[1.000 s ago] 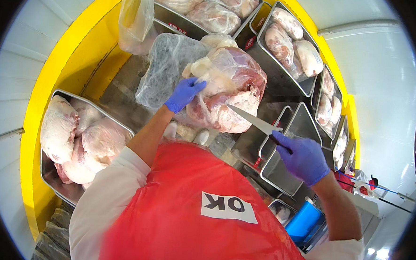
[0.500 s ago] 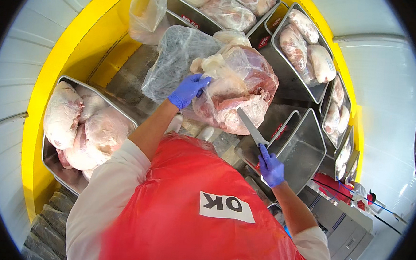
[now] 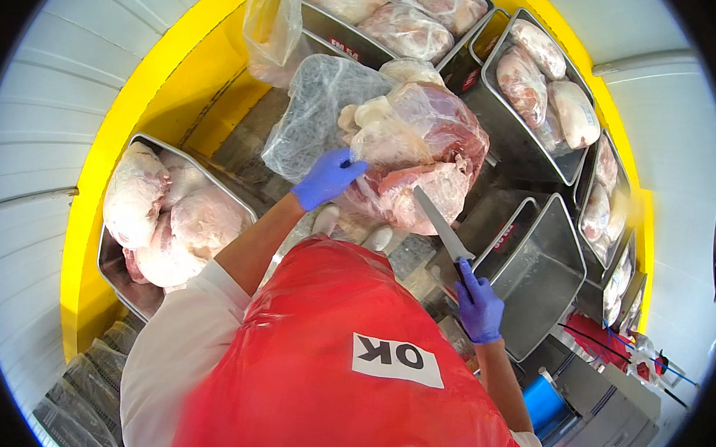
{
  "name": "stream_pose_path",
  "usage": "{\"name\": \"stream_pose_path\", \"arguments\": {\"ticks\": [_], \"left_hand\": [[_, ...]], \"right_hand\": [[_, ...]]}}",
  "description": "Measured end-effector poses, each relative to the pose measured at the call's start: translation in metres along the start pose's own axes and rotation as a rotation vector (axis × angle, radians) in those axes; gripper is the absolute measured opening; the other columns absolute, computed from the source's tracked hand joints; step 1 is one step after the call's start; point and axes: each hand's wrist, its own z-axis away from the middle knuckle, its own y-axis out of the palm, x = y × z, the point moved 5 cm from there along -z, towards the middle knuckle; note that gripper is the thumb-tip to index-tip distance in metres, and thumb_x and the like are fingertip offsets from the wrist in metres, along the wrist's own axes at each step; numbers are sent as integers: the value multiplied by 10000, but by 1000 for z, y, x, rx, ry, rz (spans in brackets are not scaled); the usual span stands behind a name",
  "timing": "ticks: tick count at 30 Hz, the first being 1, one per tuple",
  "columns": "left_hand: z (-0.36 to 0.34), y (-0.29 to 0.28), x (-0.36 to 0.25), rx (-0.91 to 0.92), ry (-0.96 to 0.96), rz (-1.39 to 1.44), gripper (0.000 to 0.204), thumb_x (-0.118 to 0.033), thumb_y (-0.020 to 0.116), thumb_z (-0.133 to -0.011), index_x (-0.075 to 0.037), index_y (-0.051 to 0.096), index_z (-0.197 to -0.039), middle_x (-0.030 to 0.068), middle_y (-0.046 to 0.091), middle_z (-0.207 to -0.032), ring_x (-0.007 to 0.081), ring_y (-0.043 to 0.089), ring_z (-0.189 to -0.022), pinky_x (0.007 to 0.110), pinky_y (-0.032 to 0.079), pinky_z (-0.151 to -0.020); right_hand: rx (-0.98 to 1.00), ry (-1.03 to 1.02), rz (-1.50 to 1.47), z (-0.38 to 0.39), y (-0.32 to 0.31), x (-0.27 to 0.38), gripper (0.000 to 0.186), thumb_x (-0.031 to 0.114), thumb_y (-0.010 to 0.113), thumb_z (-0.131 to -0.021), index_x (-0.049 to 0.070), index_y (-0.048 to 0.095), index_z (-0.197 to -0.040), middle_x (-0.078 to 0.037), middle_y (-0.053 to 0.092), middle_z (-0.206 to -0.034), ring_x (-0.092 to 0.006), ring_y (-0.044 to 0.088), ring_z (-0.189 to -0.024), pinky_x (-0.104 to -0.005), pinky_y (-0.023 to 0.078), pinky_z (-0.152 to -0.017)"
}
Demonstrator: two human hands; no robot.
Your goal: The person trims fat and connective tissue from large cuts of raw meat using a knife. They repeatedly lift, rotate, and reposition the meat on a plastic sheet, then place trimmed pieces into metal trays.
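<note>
Meat (image 3: 444, 197): is lying at upper centre of the head view, partly under clear plastic (image 3: 323, 108).
Left hand (image 3: 328, 177): is resting at the meat's left side; whether its fingers are pinching, I cannot tell.
Right hand (image 3: 479, 307): is clamping around the handle, right of centre.
Knife (image 3: 440, 223): is pointing toward upper left, overlapping the meat.
Bin (image 3: 115, 263): is holding other pieces at left.

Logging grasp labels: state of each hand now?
Left hand: against film-covered meat; grip can't be told.
Right hand: closed, holding the knife.
</note>
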Motion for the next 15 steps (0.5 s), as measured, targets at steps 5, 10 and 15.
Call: {"name": "stream_pose_path", "arguments": {"ticks": [5, 10, 15], "left_hand": [[9, 3, 57, -65, -152, 674, 240, -243, 695, -1000, -10, 677, -949, 50, 670, -808, 160, 630, -698, 333, 534, -685], [14, 6, 63, 15, -150, 927, 221, -245, 689, -1018, -31, 684, -960, 50, 660, -828, 142, 623, -730, 336, 534, -700], [14, -9, 63, 40, -95, 299, 220, -245, 707, -987, -27, 675, -1006, 41, 647, -803, 145, 604, -709, 310, 512, -711]], "right_hand": [[20, -28, -18, 12, -60, 8, 465, 262, 726, -941, 245, 674, -1402, -135, 618, -750, -323, 643, -613, -450, 533, -568], [58, -134, 25, -3, -87, 61, 461, 289, 686, -969, 272, 644, -1427, -136, 632, -756, -328, 657, -620, -459, 534, -569], [181, -87, 226, -31, -106, 116, 472, 342, 617, -1002, 306, 580, -1471, -142, 651, -780, -342, 682, -660, -476, 536, -584]]}}
